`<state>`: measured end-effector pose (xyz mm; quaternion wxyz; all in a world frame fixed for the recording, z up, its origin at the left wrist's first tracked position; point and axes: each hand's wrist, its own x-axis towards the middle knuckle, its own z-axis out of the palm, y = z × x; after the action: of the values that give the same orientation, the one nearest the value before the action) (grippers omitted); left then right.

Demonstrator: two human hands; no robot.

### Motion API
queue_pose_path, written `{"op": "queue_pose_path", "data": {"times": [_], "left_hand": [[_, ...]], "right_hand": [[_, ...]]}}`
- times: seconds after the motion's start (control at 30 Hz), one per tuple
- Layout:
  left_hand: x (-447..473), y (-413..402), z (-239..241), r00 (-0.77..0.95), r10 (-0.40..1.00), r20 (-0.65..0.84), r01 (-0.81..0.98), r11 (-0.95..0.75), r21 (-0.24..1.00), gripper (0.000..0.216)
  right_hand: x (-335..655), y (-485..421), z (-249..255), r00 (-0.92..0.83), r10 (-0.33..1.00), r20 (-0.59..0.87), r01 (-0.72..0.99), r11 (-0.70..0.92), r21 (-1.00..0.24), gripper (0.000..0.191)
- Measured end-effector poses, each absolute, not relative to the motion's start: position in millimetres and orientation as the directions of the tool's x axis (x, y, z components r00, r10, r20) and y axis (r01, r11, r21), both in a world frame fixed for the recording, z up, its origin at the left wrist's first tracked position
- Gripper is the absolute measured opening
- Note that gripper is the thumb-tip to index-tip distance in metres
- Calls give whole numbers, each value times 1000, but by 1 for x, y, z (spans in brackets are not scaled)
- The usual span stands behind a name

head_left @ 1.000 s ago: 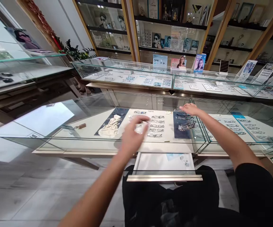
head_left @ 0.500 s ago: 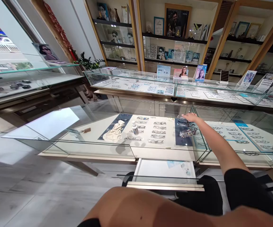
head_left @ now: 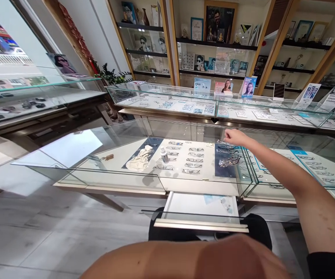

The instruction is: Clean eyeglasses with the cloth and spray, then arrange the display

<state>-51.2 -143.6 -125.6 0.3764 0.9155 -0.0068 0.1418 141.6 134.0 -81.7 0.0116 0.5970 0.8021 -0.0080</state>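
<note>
My right hand (head_left: 234, 136) is at the far end of the dark blue strip (head_left: 222, 172), its fingers curled closed. Whatever may be in the fingers is hidden. Just under the hand is the farthest of several eyeglass frames grouped over that strip; a nearer clump of eyeglasses (head_left: 229, 161) overlaps closely. My left forearm (head_left: 173, 257) crosses the bottom of the view, and the hand at its end is out of sight. To the left are a small white bottle (head_left: 164, 155) and a crumpled cream cloth (head_left: 140, 159).
A glass showcase (head_left: 184, 181) displays rows of eyeglasses (head_left: 194, 160). Its white drawer (head_left: 194, 205) stands pulled out above my legs. A brown key fob (head_left: 108, 157) lies at the left. Behind are another glass showcase (head_left: 167, 90) and wall shelves (head_left: 216, 43).
My right hand has risen slightly from the farthest eyeglasses, and its fingers have curled in. The right elbow has swung outward. The left forearm sits lower in view.
</note>
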Motion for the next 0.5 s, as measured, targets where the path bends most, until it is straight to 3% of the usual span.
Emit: {"op": "queue_pose_path", "data": {"times": [0.07,0.13,0.3,0.4,0.5], "left_hand": [[-58,-134,-131,940,131,316,-153,-664,732,26],[-70,-125,-144,906,253,341,-81,-685,724,24],[-146,-98,-185,773,500,391,276,-820,502,30],[-215,-69,-193,522,753,400,619,-657,431,43],[-280,-30,-188,51,857,513,902,-259,344,44]], "right_hand": [[111,115,-89,-350,934,-66,934,353,51,22],[82,95,-98,-424,897,-121,898,434,67,21],[37,36,-116,-691,690,-217,704,710,14,23],[18,-14,-114,-795,581,-174,603,786,-134,20],[-14,-67,-103,-927,373,33,340,876,-341,21]]}}
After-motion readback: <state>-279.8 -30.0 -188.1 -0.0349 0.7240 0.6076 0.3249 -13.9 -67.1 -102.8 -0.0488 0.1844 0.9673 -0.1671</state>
